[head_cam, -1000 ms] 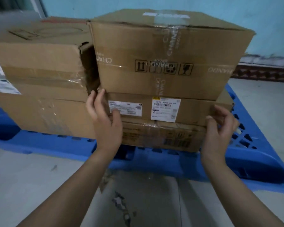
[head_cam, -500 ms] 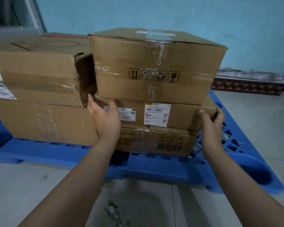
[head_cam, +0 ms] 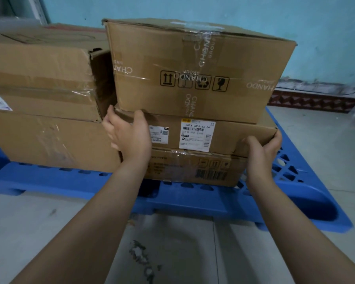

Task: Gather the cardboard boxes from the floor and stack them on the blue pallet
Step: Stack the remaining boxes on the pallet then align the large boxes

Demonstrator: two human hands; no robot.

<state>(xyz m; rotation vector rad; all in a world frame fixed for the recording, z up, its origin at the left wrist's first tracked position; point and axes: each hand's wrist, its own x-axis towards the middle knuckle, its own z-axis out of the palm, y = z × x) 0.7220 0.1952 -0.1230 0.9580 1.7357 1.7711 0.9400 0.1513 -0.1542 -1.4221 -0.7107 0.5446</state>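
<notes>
While you grip the middle box (head_cam: 223, 134) at both ends, left hand (head_cam: 129, 134) with fingers curled over its top left corner, right hand (head_cam: 261, 148) wrapped round the right corner, it sits in the stack on the blue pallet (head_cam: 295, 193), between the bottom box (head_cam: 193, 169) and the big top box (head_cam: 193, 68). Its long axis runs left-right, label side facing you. Risk: shove or tug it and the top box likely slides or tips, or your left fingers get pinched against the side stack (head_cam: 41, 99).
</notes>
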